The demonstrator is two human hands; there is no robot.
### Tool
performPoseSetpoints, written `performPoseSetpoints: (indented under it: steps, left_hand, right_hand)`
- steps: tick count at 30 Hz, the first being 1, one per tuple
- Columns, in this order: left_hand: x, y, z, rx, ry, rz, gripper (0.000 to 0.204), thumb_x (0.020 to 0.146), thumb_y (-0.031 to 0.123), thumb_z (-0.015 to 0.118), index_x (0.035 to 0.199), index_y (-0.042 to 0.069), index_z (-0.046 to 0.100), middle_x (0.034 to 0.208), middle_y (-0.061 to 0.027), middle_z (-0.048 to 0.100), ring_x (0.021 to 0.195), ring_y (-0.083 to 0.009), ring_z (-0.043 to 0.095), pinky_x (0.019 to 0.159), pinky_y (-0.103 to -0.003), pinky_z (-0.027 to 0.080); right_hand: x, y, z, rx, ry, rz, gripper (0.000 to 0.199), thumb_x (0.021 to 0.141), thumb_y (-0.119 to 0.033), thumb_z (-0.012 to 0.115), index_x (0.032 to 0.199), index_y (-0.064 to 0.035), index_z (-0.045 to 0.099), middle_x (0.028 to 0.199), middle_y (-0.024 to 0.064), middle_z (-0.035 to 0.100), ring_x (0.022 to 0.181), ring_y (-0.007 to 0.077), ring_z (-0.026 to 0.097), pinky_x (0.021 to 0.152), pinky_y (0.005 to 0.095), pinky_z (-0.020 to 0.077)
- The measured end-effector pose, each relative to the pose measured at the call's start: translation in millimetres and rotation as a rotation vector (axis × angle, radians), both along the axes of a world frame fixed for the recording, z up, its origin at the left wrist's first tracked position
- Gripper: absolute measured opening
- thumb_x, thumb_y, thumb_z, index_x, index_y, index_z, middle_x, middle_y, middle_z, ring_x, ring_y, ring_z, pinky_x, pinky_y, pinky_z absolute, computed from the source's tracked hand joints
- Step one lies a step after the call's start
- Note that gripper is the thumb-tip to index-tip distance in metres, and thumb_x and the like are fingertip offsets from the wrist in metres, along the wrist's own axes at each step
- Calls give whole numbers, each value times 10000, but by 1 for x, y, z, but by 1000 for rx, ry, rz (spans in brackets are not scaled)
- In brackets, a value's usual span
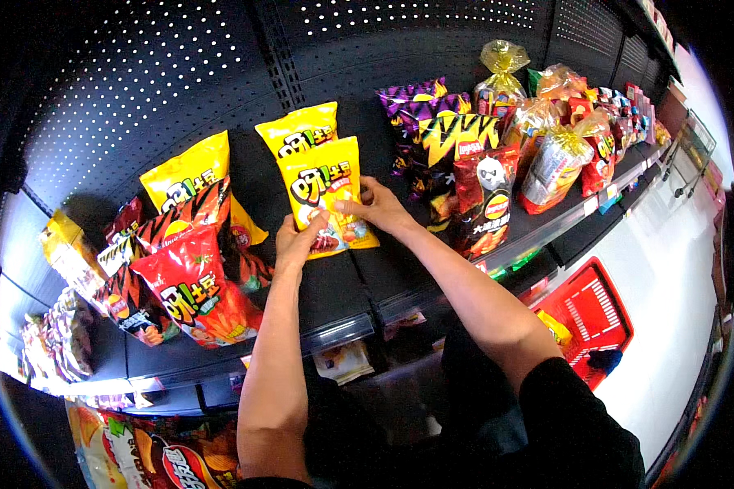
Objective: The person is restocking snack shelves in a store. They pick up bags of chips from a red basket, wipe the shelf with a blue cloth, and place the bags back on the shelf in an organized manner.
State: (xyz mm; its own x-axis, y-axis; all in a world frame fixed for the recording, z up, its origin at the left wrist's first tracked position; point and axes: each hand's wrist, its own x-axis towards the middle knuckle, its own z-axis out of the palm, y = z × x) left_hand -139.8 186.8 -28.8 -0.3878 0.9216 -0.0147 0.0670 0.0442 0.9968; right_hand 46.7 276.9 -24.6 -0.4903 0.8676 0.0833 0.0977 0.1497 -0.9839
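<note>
Both my hands grip a yellow bag of chips (326,183) over the middle of a black shelf (326,289). My left hand (299,238) holds its lower left part, thumb on the front. On the lower right side, my right hand (378,208) has its thumb across the front and its fingers at the edge. Directly behind stands a second yellow bag of chips (289,128), partly covered by the held one. To the left are a red bag of chips (192,285) and another yellow bag (189,167). A red bag with a panda picture (487,191) stands to the right.
A perforated black back panel (155,65) rises behind the shelf. Farther right stand purple bags (412,102) and clear packs with gathered gold tops (559,167). A red shopping basket (587,314) sits on the pale floor at the right. More snack bags (151,456) fill a lower level.
</note>
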Motion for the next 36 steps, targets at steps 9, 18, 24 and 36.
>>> performPoseSetpoints:
  steps: [9,18,24,36]
  left_hand:
    - [12,-34,29,8,12,-283,497,779,207,830,1187,17,620,1094,-67,689,974,-130,648,893,-281,493]
    - [25,-55,52,231,-322,-443,707,970,628,401,1363,48,492,1225,-96,627,1104,-190,603,975,-368,466]
    - [30,-69,65,137,-222,-542,699,1008,590,327,1391,24,470,1119,-95,659,991,-164,630,878,-298,504]
    - [37,-64,59,-13,-93,-438,585,979,500,505,1346,46,528,1053,-58,667,944,-137,630,836,-277,489]
  right_hand:
    - [18,-39,18,108,205,136,853,666,-352,895,1315,-7,462,1224,120,622,1124,195,593,1006,333,446]
    - [90,-135,80,158,414,3,782,687,-152,891,1323,-20,457,1194,58,622,1087,144,589,975,321,468]
    - [219,-190,86,252,401,-415,653,712,-99,854,1261,-24,508,1134,71,662,1016,177,647,911,348,525]
    - [441,-270,-92,-96,55,-687,554,774,1,787,1257,-53,522,1168,57,658,1016,152,636,926,330,521]
